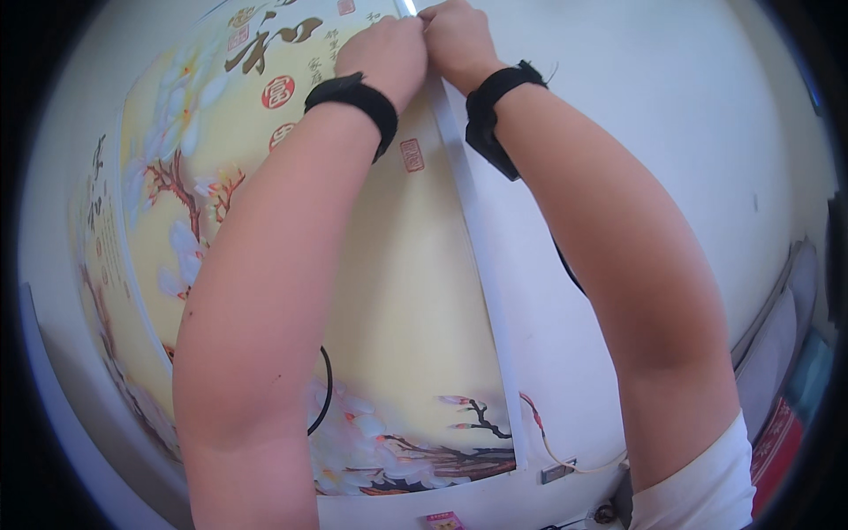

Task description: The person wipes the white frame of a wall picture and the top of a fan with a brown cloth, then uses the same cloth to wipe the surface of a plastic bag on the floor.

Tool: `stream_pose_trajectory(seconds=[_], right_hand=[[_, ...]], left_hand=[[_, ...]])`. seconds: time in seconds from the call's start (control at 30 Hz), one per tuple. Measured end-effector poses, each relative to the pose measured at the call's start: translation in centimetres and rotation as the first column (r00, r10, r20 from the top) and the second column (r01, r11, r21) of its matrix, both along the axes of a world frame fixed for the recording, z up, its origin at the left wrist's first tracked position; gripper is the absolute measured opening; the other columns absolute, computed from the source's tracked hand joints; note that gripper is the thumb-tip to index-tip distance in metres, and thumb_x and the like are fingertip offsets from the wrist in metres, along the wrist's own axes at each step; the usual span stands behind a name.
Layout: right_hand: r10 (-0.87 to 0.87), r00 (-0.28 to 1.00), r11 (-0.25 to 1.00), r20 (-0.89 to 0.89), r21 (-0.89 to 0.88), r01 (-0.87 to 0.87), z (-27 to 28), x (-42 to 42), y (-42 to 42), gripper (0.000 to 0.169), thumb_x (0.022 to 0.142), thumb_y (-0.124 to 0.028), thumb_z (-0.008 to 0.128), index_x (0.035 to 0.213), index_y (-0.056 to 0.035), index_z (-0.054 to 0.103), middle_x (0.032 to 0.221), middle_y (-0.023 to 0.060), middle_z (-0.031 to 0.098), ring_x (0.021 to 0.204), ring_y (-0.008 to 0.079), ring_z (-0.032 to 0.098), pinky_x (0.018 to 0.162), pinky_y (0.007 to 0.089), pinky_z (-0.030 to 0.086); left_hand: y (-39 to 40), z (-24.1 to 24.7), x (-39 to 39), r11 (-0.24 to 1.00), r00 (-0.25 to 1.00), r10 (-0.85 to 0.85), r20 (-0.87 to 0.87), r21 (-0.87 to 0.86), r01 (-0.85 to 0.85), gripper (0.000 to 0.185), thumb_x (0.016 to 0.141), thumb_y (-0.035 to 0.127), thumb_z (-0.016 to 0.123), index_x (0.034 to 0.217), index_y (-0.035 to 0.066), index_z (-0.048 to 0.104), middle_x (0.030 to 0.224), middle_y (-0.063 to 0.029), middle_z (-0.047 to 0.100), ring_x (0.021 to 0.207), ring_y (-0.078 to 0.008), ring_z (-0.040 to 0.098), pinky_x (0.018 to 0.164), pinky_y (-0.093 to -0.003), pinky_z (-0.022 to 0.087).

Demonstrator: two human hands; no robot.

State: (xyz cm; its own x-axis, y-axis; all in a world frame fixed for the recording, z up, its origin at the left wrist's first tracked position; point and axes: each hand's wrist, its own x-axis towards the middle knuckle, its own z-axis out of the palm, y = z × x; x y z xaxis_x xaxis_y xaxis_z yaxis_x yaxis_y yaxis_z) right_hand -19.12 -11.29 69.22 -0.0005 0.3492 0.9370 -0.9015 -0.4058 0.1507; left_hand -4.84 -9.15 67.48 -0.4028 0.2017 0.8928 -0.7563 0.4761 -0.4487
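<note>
A large cream wall picture (411, 285), printed with magnolia blossoms, branches, red seals and brush characters, covers the wall in front of me. Down its right side runs a pale edge strip (474, 218). Both arms reach up to the top of this strip. My left hand (383, 56) is curled over the picture's upper right side, its fingertips at the strip. My right hand (460, 43) meets it from the wall side, thumb and finger pinched on the same strip. The fingertips almost touch and are partly hidden. Each wrist wears a black band.
A second printed panel (109, 298) is at the left. Below the picture's lower right corner, a wall socket (558, 471) sits near a thin red-and-white cable (540, 424). Grey cushions (775, 331) and red patterned fabric (778, 450) stand at the right. A pink printed packet (444, 521) lies at the bottom.
</note>
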Motion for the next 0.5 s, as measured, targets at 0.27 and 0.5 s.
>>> stream_pose_trajectory(seconds=[0.27, 0.5], right_hand=[[0.305, 0.948, 0.935, 0.093, 0.157, -0.316, -2.7, 1.3, 2.8, 0.023, 0.090, -0.013, 0.060, 0.092, 0.0035, 0.076, 0.087, 0.0327, 0.069, 0.086, 0.0461, 0.070, 0.079, 0.0473, 0.056], [0.295, 0.952, 0.933, 0.084, 0.192, -0.306, -7.5, 1.7, 3.7, 0.023, 0.091, -0.011, 0.059, 0.097, 0.0036, 0.076, 0.089, 0.0312, 0.070, 0.085, 0.0451, 0.071, 0.079, 0.0469, 0.056]], left_hand=[[-0.1, -1.1, 0.8, 0.991, 0.990, 0.134, 0.047, -0.009, -0.133, 0.023, 0.096, 0.017, 0.055, 0.108, 0.005, 0.070, 0.108, -0.0190, 0.071, 0.101, -0.0399, 0.069, 0.086, -0.0495, 0.055], [2.0, -5.6, 1.3, 0.968, 0.977, 0.180, 0.115, 0.154, -0.197, 0.026, 0.098, 0.014, 0.053, 0.119, 0.004, 0.064, 0.117, -0.0220, 0.065, 0.111, -0.0353, 0.063, 0.095, -0.0454, 0.049]])
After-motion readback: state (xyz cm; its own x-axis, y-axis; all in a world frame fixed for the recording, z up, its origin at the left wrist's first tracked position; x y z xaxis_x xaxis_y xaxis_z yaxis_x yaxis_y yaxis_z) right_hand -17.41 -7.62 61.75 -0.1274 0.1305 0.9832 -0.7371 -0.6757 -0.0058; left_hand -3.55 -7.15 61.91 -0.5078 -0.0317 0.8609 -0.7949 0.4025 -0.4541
